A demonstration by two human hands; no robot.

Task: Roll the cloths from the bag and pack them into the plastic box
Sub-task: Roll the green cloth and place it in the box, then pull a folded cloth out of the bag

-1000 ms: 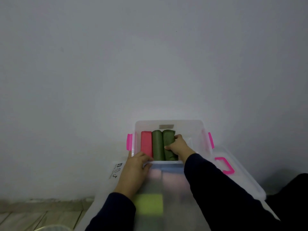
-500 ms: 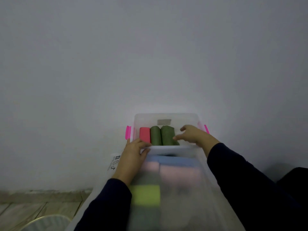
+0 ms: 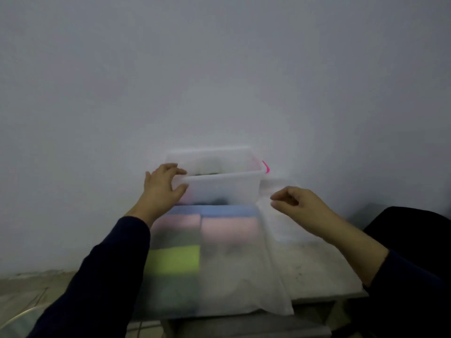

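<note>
The translucent plastic box [image 3: 220, 189] with a pink side latch [image 3: 266, 167] stands at 12 o'clock against the pale wall [image 3: 219, 69], its blurred contents showing only as dark and pinkish patches. The left hand [image 3: 163, 185] grasps its left near corner, fingers curled over the rim and thumb on the front wall. The right hand [image 3: 299, 203] hangs at 3 o'clock of the box, apart from it, fingers loosely curled and holding nothing, above the frosted bag [image 3: 212, 264] of blue, pink and green cloths [image 3: 175, 258] at 6 o'clock.
</note>
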